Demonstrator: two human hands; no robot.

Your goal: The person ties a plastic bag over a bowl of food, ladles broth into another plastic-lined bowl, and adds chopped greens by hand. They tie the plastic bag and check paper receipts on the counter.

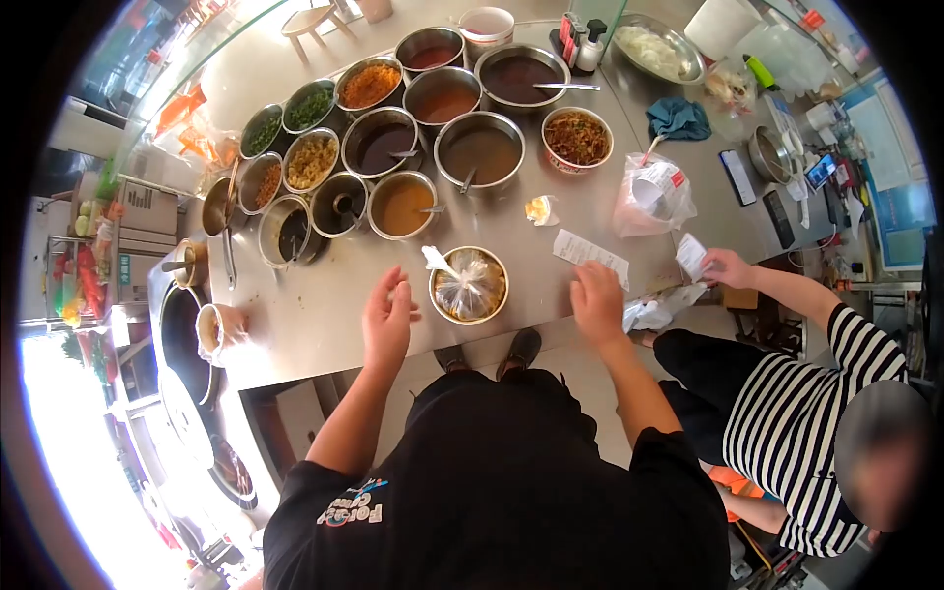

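A round bowl (469, 285) with a knotted clear plastic bag inside it stands near the front edge of the steel counter. To its left my left hand (388, 313) hovers apart from it, fingers loosely spread and holding nothing. My right hand (598, 300) is to the right of the bowl, over the lower edge of a white paper slip (590, 258); whether it touches the slip is unclear. Its fingers are partly curled, and nothing shows in them. A small crumpled wrapper (540, 210) with something yellow lies behind the bowl.
Several steel pots of sauces and toppings (479, 152) fill the counter's back and left. A bowl of brown food (576, 140) and a bagged cup (654, 197) stand at right. A person in a striped top (796, 393) holds a paper (691, 256) beside me.
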